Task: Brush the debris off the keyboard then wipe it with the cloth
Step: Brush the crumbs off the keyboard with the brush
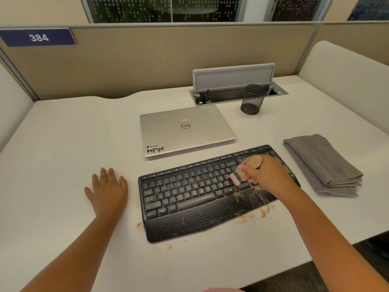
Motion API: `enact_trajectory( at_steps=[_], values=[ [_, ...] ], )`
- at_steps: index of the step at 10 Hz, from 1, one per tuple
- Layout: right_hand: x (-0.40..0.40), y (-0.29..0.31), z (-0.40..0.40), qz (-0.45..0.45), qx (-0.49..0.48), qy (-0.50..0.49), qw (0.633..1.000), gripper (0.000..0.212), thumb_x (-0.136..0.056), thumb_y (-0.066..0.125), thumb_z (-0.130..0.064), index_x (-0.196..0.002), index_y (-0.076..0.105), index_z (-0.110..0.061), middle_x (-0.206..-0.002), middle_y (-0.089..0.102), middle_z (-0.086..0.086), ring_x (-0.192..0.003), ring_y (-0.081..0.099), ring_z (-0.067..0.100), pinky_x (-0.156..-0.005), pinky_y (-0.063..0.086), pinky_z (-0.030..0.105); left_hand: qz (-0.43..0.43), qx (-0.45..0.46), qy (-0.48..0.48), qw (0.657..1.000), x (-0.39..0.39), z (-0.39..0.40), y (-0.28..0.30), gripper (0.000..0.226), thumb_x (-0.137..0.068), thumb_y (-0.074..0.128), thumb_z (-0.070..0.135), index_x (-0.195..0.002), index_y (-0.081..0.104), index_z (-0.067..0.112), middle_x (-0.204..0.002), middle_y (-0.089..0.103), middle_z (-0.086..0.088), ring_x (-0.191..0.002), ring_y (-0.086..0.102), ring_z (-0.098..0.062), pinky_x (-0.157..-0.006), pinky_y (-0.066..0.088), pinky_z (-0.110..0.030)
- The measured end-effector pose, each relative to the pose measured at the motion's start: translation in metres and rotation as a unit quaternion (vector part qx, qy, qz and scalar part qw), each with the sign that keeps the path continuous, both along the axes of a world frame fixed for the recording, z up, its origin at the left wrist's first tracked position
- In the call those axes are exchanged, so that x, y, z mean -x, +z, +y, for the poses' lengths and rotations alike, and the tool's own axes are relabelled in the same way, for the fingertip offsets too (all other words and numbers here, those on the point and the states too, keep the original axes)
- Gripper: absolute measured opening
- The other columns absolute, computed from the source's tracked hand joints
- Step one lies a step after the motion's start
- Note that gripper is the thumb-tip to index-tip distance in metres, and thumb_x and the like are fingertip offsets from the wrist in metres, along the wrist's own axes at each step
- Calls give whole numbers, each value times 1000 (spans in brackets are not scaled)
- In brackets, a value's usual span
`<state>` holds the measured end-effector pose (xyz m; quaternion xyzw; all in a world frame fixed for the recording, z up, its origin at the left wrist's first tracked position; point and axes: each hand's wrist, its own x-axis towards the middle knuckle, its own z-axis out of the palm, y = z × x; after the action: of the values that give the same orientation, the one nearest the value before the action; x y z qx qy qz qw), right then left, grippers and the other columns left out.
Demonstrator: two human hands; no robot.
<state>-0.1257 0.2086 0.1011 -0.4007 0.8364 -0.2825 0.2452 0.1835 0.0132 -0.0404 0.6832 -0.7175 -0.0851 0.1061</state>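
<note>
Currently right hand (266, 173) grips brush (245, 170) on keyboard (202, 192) right side.
Left hand (108, 189) flat on table (63, 144), fingers apart; cloth (322, 163) far right.

Partition sign (37, 37) reads "384"; laptop (187, 131) bears Dell logo, "Devfolio" and "WMN" stickers.

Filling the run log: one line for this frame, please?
phase: brushing | right hand: grips brush on keyboard | left hand: flat on desk | debris: on palm rest, desk | cloth: folded, untouched
</note>
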Motion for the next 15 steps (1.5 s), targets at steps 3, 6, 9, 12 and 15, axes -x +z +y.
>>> enact_trajectory(
  at_steps=[3,6,9,12,15],
  values=[
    [-4,6,0,-1,-20,34,999,8,-90,61,-23,-86,68,-22,-68,69,-7,-61,63,1,-61,53,16,-2,1,0,1000,0,0,0,55,-98,27,36,-147,25,10,-156,20,-9,-144,10,-30,-113,8,-55],
    [-9,12,9,22,-94,109,989,7,-89,63,-22,-85,68,-24,-78,69,-4,-67,62,4,-61,48,14,-6,1,-2,1000,0,-1,-1,55,-99,26,36,-147,25,10,-156,19,-10,-144,10,-30,-113,8,-56],
    [-17,7,13,36,-108,140,984,9,-87,63,-23,-81,69,-24,-72,65,-11,-58,52,-3,-46,35,6,-3,1,-1,1000,-1,-1,-2,55,-98,26,36,-147,25,10,-156,19,-10,-144,10,-31,-113,7,-55],
    [-10,11,17,59,-41,112,991,8,-88,63,-22,-86,70,-25,-69,60,-19,-61,54,-3,-48,35,6,-3,0,-2,1000,-1,-1,-2,55,-98,25,36,-147,25,11,-156,19,-9,-144,10,-30,-113,7,-55],
    [5,8,21,16,-7,7,1000,9,-87,65,-21,-80,69,-25,-74,70,-3,-67,62,11,-62,50,22,-1,4,-1,1000,0,-1,-1,55,-98,27,36,-146,27,10,-156,21,-10,-144,11,-32,-113,9,-56]
  ],
)
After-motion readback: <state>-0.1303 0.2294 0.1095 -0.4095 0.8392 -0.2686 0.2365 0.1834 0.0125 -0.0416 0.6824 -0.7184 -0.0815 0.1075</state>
